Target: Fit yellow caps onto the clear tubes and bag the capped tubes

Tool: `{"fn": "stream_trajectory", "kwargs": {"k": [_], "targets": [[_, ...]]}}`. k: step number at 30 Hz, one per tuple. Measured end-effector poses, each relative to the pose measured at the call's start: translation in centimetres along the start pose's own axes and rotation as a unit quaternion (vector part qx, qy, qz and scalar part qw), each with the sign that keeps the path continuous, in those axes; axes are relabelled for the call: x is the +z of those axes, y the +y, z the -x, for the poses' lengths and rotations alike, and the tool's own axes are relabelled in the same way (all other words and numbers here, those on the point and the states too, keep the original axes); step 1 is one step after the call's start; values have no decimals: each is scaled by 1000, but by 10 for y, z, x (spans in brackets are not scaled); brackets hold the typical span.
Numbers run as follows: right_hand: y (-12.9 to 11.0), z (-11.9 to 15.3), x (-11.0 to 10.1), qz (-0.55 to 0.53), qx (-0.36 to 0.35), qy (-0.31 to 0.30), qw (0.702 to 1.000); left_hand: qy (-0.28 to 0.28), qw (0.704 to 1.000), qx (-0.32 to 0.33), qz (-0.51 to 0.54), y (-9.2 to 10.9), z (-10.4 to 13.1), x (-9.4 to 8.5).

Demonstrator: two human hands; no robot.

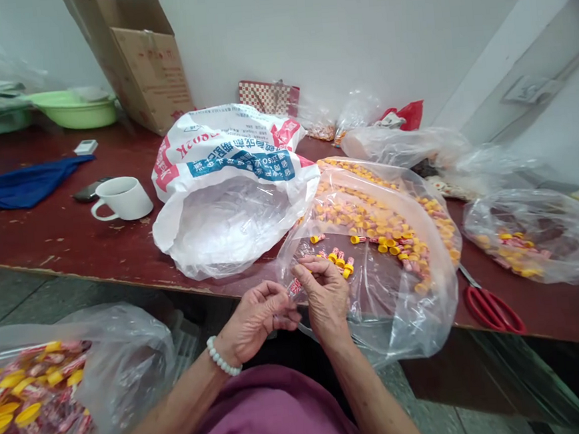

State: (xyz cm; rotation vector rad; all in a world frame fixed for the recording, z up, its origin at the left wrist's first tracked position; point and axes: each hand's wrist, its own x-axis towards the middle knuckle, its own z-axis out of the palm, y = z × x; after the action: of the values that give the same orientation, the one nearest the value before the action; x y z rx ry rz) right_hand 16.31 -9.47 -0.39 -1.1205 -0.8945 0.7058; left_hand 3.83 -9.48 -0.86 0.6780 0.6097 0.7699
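Note:
My left hand (258,318), with a pale bead bracelet (222,357) at the wrist, has its fingers curled in a pinch. Close against it, my right hand (327,295) pinches too. Between the fingertips shows a small clear tube with red print (293,286); its ends are largely hidden by the fingers. Just behind lies an open clear plastic bag (378,324) spread over the table edge. Several small red-printed tubes with yellow caps (340,261) lie in it near my right fingers, and a large heap of the same (374,213) lies farther back.
A white printed sack (234,148) gapes open beside a white mug (126,202). Red-handled scissors (494,308) and another bag of capped tubes (536,237) lie right. A big bag of tubes (129,350) stands low left. Behind are a cardboard box (152,74) and green basin (78,113).

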Motion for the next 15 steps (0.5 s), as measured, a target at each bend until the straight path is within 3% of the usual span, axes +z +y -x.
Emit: {"fn": "stream_trajectory", "kwargs": {"k": [3, 5, 9, 11, 15], "targets": [[1, 4, -4, 20, 40, -31, 999, -54, 998, -30, -14, -2, 4, 4], [1, 9, -9, 57, 52, -75, 994, -55, 998, -36, -3, 0, 4, 4], [1, 23, -17, 192, -92, -180, 960, 11, 994, -91, 62, -1, 0, -1], [0, 29, -17, 244, -152, -202, 936, 50, 989, -117, 79, -6, -3, -2], [0, 29, -19, 260, -167, -216, 926, 84, 992, -90, 35, -10, -8, -4]]}}
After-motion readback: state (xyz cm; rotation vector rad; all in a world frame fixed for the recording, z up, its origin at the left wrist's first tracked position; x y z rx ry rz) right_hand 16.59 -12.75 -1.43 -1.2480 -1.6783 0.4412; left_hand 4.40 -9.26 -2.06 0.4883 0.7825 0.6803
